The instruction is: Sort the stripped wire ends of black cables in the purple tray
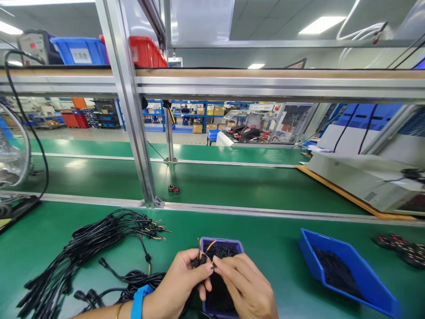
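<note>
My left hand [186, 277], with a blue wristband, is closed around the end of a black cable [201, 260]; thin red and yellow wires stick up from it. My right hand [247, 283] pinches a small black tube piece [213, 266] against one of the wires, touching the left fingertips. Both hands are over a purple bin [229, 242] filled with small black pieces, partly hidden by them. Coiled black cables [142, 281] with connectors lie left of my left forearm. Beyond them is a large bundle of black cables [96, 243] with bare coloured wire ends.
A blue bin [310, 257] of black pieces stands to the right, near dark round parts with reddish spots [403, 250]. Ahead, a metal post [133, 115] rises from the green bench. Two small round parts [173, 189] lie behind the rail. A grey machine [365, 181] sits at right.
</note>
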Motion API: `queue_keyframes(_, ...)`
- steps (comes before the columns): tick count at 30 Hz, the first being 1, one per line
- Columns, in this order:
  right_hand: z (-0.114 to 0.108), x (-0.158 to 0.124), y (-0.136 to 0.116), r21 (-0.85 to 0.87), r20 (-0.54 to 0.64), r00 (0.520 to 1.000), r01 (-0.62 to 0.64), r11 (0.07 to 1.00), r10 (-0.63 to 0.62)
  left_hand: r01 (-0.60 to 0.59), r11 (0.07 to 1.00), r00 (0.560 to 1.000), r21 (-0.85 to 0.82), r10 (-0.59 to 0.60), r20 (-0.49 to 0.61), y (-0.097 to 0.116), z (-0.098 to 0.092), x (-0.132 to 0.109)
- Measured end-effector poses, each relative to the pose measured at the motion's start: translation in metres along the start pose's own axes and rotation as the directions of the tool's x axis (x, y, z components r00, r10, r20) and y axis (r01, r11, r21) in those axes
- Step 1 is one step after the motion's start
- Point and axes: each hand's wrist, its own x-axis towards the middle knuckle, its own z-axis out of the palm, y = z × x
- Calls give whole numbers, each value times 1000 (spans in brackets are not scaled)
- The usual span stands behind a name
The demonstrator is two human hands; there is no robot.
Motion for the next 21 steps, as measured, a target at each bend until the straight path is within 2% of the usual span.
queue_keyframes(2, -1, 1, -1, 4, -20, 999, -38, 999, 38, 20, 999, 1000, 32, -20, -13, 0, 0, 0)
queue_keyframes(3, 0, 1, -1, 25, -45, 994, -101, 995, 102, 30, 998, 999, 58, -29, -17, -1, -1, -1)
queue_keyframes(6, 3, 2, -3, 139, -115, 933, -324, 936, 341, 48, 990, 999, 134, -46, -21, 0, -2, -3)
queue_keyframes(9, 6, 0, -4, 215, -110, 891, -412, 885, 441, 59, 981, 998, 185, -60, -2, 1, 0, -4)
queue_keyframes(12, 6, -2, -7, 207, -99, 901, -396, 895, 422, 60, 977, 998, 205, -64, 15, 0, 0, -5)
queue_keyframes(16, 4, 1, -10, 178, -105, 944, -291, 940, 312, 37, 981, 998, 190, -44, 35, -3, -1, -5)
queue_keyframes(21, 4, 4, -10, 138, -127, 959, -235, 962, 253, 25, 988, 998, 152, -34, 57, -3, -2, -6)
